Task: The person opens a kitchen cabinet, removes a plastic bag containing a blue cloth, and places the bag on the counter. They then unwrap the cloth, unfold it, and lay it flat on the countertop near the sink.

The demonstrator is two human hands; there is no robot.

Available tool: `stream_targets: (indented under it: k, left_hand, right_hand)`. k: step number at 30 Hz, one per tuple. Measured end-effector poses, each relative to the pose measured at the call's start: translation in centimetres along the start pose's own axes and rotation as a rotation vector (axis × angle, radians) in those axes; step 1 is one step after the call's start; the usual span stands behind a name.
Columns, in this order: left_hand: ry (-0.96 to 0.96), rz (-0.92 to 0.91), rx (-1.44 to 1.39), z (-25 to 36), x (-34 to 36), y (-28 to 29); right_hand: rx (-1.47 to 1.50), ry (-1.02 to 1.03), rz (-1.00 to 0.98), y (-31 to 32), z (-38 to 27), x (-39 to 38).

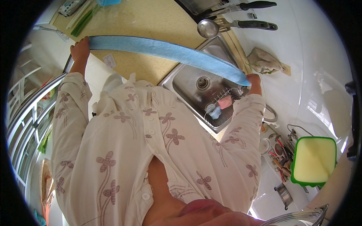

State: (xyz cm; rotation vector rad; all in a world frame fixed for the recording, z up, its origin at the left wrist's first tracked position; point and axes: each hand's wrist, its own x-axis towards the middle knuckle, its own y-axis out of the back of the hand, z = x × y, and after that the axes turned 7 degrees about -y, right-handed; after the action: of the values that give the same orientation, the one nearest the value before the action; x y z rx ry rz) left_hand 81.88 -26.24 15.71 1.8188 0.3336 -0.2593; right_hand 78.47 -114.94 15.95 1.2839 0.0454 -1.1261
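A long, folded strip of blue cloth [162, 49] is stretched between my two hands, above the speckled yellow countertop [139, 67] and the steel sink [184, 84]. My left hand [80, 51] is closed around its left end, beyond the counter's left edge. At the other end, my right hand [254, 83] grips the cloth by the sink's right side. The cloth bows slightly and crosses over the sink's far part. Both sets of fingers are partly hidden from here.
A wire rack [226, 94] in the sink holds a pink sponge [225, 102] and a light blue one [215, 112]. A ladle [207, 29] hangs by the wall, near a greyish rag [264, 61]. Green onions [82, 23] lie at the far left.
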Motion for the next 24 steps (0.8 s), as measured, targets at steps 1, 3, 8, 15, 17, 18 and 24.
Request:
stream_targets:
  k: [1, 3, 8, 15, 17, 18, 24]
  left_hand:
    - [-0.004, -0.001, -0.002, 0.0, 0.0, 0.0]
    - [-0.004, -0.002, 0.003, -0.1, 0.0, 0.0]
    - [-0.006, -0.006, -0.010, -0.1, 0.0, 0.1]
    - [0.003, 0.000, -0.036, 0.0, -0.2, 0.4]
    - [-0.002, -0.004, -0.041, -0.1, -0.2, 0.4]
    - [0.001, 0.000, -0.038, -0.1, -0.2, 0.4]
    - [-0.007, 0.005, -0.019, -0.2, -0.1, 0.1]
  right_hand:
    - [0.011, -0.016, -0.042, 0.4, 0.2, 0.3]
    - [0.052, -0.029, -0.070, 1.0, 1.2, 0.5]
    - [0.287, -0.003, 0.004, 3.1, 5.4, -0.5]
    - [0.539, 0.052, 0.111, 4.1, 9.0, -1.7]
    - [0.559, 0.085, 0.148, 3.7, 8.7, -1.4]
    - [0.557, 0.104, 0.166, 3.3, 8.2, -1.1]
    - [0.423, 0.194, 0.283, 0.9, 4.4, -0.9]
